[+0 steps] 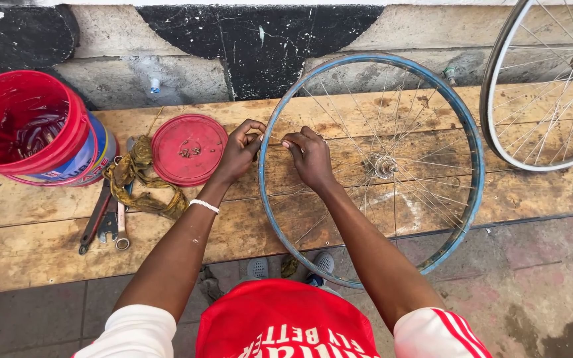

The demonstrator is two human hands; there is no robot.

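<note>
A blue-rimmed bicycle wheel lies flat on a wooden bench, its metal hub near the middle. My left hand pinches the left side of the rim where a spoke meets it. Just inside the rim, my right hand has its fingers closed on the same spoke. Both hands are close together, almost touching.
A red lid holding small metal parts lies left of the wheel. Beside it are a dirty yellow rag, wrenches and a red bucket. A second, silver wheel leans at the right. The bench's front edge is near my feet.
</note>
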